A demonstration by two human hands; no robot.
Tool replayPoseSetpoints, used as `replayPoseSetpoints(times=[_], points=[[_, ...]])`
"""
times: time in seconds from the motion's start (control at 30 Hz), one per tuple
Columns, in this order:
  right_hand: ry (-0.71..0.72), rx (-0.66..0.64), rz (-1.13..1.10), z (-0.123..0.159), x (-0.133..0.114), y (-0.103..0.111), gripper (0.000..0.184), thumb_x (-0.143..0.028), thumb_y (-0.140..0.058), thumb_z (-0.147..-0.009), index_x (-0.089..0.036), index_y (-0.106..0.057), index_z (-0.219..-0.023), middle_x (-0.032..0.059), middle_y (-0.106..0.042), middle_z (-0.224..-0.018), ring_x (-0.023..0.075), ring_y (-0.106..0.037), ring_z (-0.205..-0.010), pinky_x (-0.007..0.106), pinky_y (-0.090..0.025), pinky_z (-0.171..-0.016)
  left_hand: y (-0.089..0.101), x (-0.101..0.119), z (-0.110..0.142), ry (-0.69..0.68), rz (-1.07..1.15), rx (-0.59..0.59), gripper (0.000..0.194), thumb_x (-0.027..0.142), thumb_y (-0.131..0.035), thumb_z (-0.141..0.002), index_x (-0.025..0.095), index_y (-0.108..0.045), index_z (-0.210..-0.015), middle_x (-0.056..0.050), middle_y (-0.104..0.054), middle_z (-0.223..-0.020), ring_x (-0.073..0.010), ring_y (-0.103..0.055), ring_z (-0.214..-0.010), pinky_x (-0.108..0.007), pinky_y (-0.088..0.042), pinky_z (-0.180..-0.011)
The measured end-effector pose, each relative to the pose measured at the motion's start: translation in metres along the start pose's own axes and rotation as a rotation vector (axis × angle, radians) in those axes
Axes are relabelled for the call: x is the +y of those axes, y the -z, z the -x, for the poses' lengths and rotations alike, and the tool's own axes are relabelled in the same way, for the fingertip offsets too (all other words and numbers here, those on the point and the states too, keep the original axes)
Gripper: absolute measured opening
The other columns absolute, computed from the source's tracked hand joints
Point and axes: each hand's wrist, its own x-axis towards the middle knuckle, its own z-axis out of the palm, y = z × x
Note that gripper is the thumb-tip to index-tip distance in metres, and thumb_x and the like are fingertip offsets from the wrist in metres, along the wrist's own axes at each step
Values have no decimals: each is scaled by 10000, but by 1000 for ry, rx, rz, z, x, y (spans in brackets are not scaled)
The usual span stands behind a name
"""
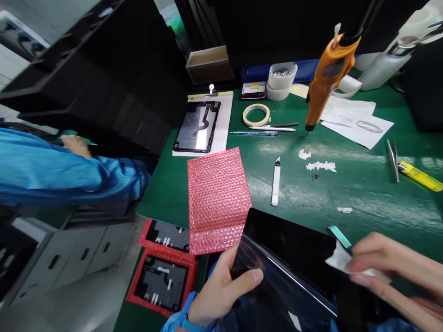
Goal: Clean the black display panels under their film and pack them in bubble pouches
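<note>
My left hand (pixel 224 290) grips the left edge of a black glass tablet screen (pixel 290 242), thumb across its front. A clear glossy film (pixel 280 281) covers the near part of the glass, its bright edge running diagonally across. At the screen's right corner, my right hand (pixel 380 260) pinches a crumpled white wipe (pixel 338 258), which touches or nearly touches the corner. Beside that corner lies a small green-and-white strip (pixel 339 236). Just beyond my left hand is a pink bubble-wrap pouch (pixel 219 198).
A white craft knife (pixel 276 182) lies mid-table. An orange electric screwdriver (pixel 328 74) hangs over the back. Tweezers (pixel 392 159) and a yellow cutter (pixel 420 175) lie right. Tablet parts (pixel 161 281) rest on red bubble wrap. A co-worker's blue sleeve (pixel 51 166) shows at left.
</note>
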Motion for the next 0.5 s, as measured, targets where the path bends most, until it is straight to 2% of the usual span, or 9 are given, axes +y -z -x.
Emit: replayPoseSetpoints(times=[0.07, 0.17, 0.27, 0.37, 0.5], points=[[85, -224, -46, -12, -5, 7, 301, -517, -794, -1074, -313, -882, -869, 99, -734, -881, 229, -733, -694, 264, -626, -569, -1, -1, 1, 8, 1, 14, 641, 568, -1127, -727, 242, -935, -1244, -91, -931, -1252, -395, -806, -1370, -467, -586, -1243], [159, -385, -84, -37, -19, 13, 331, -475, -737, -1125, -315, -896, -883, 91, -719, -846, 203, -739, -666, 233, -626, -574, -1, -1, 2, 20, -1, 20, 622, 557, -1133, -717, 251, -938, -1222, -84, -931, -1255, -373, -824, -1321, -439, -604, -1198], [213, -405, -24, -58, -33, 12, 353, -550, -743, -1127, -313, -893, -912, 81, -736, -842, 200, -758, -683, 236, -629, -601, -1, 4, 3, 33, -50, -43, 611, 614, -1105, -740, 231, -949, -1190, -81, -932, -1161, -341, -840, -1196, -401, -637, -1100], [183, -409, 18, -69, -35, 8, 388, -633, -759, -1104, -297, -846, -930, 69, -748, -854, 202, -749, -692, 255, -593, -572, 0, 9, 1, 46, -95, -82, 629, 654, -1092, -737, 221, -955, -1173, -73, -921, -1104, -307, -823, -1112, -361, -649, -1024], [194, -487, 4, -78, -26, 2, 417, -610, -725, -1139, -274, -779, -898, 47, -725, -867, 178, -699, -701, 266, -520, -577, 3, 7, -3, 34, -97, -119, 631, 638, -1084, -761, 259, -945, -1246, -56, -921, -1158, -304, -811, -1196, -347, -628, -1084]])
